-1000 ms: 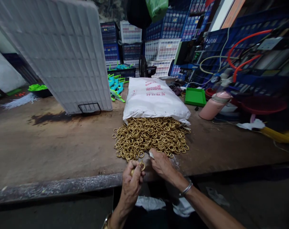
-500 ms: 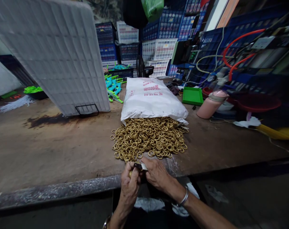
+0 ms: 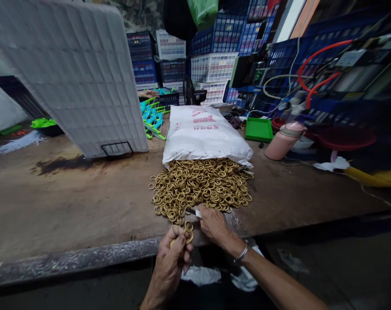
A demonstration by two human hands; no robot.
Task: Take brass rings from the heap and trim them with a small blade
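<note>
My left hand (image 3: 174,252) is closed around a few gold rings (image 3: 189,232) at the table's front edge; some rings stick out past its fingertips. Just up and to the right, my right hand (image 3: 213,221) grips a small knife (image 3: 194,212) with a dark blade and a whitish part at the fingers. The knife tip points left, at the near edge of a heap of gold rings (image 3: 202,185). A white printed sack (image 3: 208,133) lies flat behind the heap, which spreads out from its near end.
A tall white ribbed panel (image 3: 76,82) stands on the table (image 3: 95,206) at the left. Turquoise and green clips (image 3: 153,116) lie behind it, near another person's hand (image 3: 148,93). On the right are a green tray (image 3: 259,130) and a pink bottle (image 3: 282,141). Stacked crates (image 3: 213,66) fill the back.
My hands have moved apart. The knife has shifted up toward the heap with my right hand, while my left hand is lower, its rings more exposed. Another person's hand has appeared by the clips.
</note>
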